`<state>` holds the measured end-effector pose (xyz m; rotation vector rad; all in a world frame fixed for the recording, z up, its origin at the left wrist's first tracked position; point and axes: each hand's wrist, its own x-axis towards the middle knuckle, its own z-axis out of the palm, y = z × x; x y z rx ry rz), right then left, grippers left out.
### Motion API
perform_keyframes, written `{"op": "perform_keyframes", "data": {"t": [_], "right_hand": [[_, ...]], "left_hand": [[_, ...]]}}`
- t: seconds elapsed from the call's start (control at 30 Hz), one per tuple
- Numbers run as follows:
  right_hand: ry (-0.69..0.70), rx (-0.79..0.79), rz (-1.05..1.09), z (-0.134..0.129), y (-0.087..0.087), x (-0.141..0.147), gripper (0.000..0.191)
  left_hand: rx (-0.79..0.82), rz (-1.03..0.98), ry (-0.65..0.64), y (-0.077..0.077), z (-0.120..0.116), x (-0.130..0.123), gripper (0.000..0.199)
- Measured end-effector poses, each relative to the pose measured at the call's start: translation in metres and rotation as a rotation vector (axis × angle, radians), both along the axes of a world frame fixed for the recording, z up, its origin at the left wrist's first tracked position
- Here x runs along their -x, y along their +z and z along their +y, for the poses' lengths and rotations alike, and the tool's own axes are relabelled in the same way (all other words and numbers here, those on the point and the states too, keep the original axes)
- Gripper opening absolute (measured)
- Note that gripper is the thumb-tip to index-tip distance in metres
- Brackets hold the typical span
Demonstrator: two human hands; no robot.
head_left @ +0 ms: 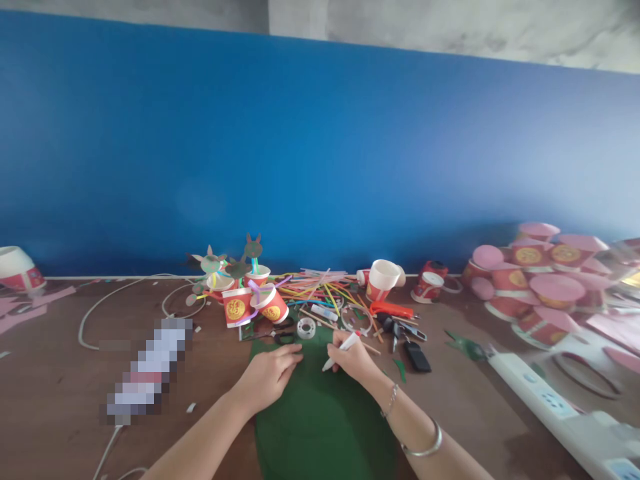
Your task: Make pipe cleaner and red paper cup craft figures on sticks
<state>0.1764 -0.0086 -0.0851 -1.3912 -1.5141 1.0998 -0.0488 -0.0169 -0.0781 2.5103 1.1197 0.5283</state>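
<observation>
A large sheet of dark green paper [320, 427] lies on the brown table in front of me. My left hand [270, 375] rests flat on its left edge, fingers stretched out and holding nothing. In my right hand [353, 357] is a white marker [344, 347] with a red end, its tip pointing down at the paper near the top. Whether the tip touches the paper I cannot tell. Just beyond the sheet sit a roll of clear tape [306, 327] and black-handled scissors [285, 337].
Red paper cups [237, 308] with straws and paper animal heads stand behind. Coloured straws [320, 287], an orange cutter [393, 309] and keys [395, 330] lie beyond the sheet. A power strip [533, 387] and stacked pink-topped cups [557, 290] are at right; a blurred-out phone-like object [150, 370] is left.
</observation>
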Motion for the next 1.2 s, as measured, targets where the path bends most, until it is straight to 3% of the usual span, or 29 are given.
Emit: {"op": "perform_keyframes", "data": {"t": [1.2], "right_hand": [[-0.130, -0.127, -0.141, 0.0004, 0.0056, 0.0021, 0.027]], "left_hand": [[-0.014, -0.016, 0.003, -0.0012, -0.0013, 0.0016, 0.035]]}}
